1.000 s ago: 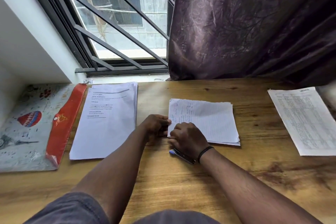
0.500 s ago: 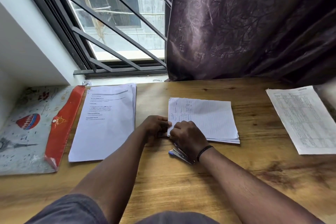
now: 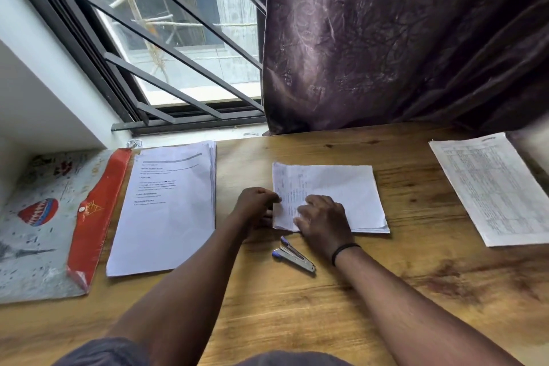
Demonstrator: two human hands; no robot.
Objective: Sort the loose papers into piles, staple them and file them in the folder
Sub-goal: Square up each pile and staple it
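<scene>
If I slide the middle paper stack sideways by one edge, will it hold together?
Probably not. The middle paper stack looks like loose thin sheets with uneven edges, so it may fan out. Lifted by one corner it would likely droop. The smooth wooden table suggests easy sliding.

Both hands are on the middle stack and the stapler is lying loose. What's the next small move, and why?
Probably reach the right hand back for the stapler: it lies unheld just before the middle stack, whose left edge the left hand pinches, ready for stapling.
</scene>
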